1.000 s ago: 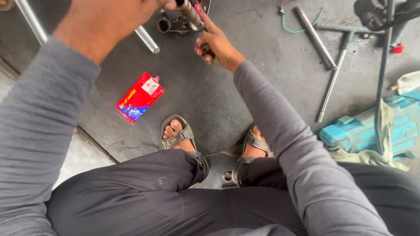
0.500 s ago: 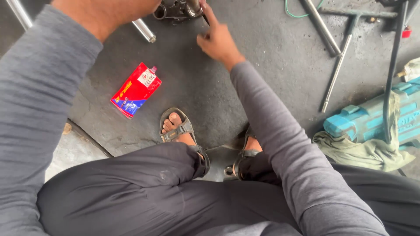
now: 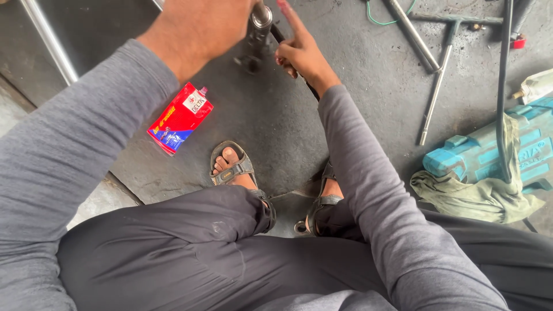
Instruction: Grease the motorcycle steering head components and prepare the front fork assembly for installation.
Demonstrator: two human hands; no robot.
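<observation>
My left hand is at the top of the view, closed around a grey metal cylindrical part that stands upright over the dark floor. My right hand is just to the right of the part. It grips a thin dark rod-like tool whose tip meets the part, with the index finger stretched out straight. The tool's lower end sticks out below my wrist. Both arms wear grey sleeves, and my sandalled feet rest on the floor below.
A red pouch lies left of my feet. At right lie a T-handle wrench, a metal rod, a black hose, and a teal case with a green cloth. A steel bar runs at the far left.
The metal part now stands upright under my left hand instead of lying flat at the top edge. My right hand has closed in beside it, index finger raised.
</observation>
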